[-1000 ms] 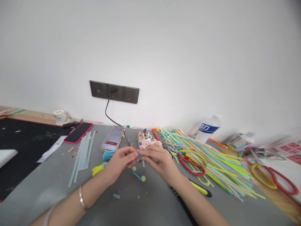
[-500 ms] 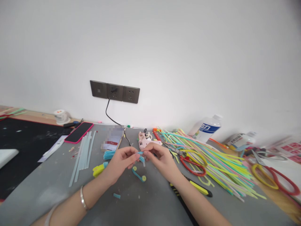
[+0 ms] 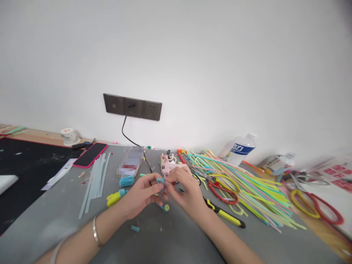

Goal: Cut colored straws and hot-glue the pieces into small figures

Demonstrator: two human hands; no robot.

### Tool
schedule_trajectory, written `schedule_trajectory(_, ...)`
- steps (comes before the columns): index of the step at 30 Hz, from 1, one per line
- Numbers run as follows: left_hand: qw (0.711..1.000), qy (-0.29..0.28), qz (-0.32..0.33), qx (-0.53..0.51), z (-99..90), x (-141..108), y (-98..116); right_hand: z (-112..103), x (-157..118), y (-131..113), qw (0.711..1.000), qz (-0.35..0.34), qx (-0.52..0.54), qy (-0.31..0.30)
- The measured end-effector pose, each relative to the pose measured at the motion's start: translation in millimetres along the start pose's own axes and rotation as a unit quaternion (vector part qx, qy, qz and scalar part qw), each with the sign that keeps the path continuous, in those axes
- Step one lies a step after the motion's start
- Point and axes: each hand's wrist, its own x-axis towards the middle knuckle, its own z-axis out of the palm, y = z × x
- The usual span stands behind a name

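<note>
In front of me, my left hand (image 3: 143, 192) pinches a small bent piece of blue pipe cleaner (image 3: 160, 180) between thumb and fingers. My right hand (image 3: 185, 187) has its fingertips closed on the same piece from the other side. The piece now looks like a small loop, partly hidden by the fingers. Just beyond the hands lies a pink glue gun (image 3: 169, 165). Below the fingers a blue strip with a yellow-green coiled end (image 3: 166, 208) is partly covered. Left of my left hand are a blue pipe-cleaner bundle (image 3: 127, 180) and a yellow fuzzy piece (image 3: 113, 199).
Clear glue sticks (image 3: 95, 183) and a pink-edged phone (image 3: 90, 154) lie left. On the right are many coloured pipe cleaners (image 3: 255, 187), red-and-yellow scissors (image 3: 224, 193), a utility knife (image 3: 227, 216) and a white bottle (image 3: 240, 149). A blue scrap (image 3: 134, 228) lies near.
The blue piece has turned upward into a visible loop between my fingertips. My right hand has rolled over, its fingers further forward. The view has shifted slightly right.
</note>
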Motion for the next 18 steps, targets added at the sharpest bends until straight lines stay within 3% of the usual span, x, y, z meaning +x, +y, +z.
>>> schedule_trajectory(3, 1.0, 0.009, -0.014, 0.011, -2.6, 1, -2, 1, -3, 0, 0.999, -0.021, -0.02, 0.017)
schedule_trajectory(10, 0.996, 0.053, -0.015, 0.067, -5.9, 4, 0, -6, -24, 13, 0.996, 0.03, 0.033, 0.078)
schedule_trajectory(14, 0.996, 0.026, -0.024, 0.077, -4.2, 3, 0, -8, -33, 20, 0.993, 0.036, 0.073, 0.08)
schedule_trajectory(18, 0.991, -0.012, -0.018, 0.133, -5.0, 1, -3, -5, -37, 21, 0.996, 0.036, 0.076, 0.031)
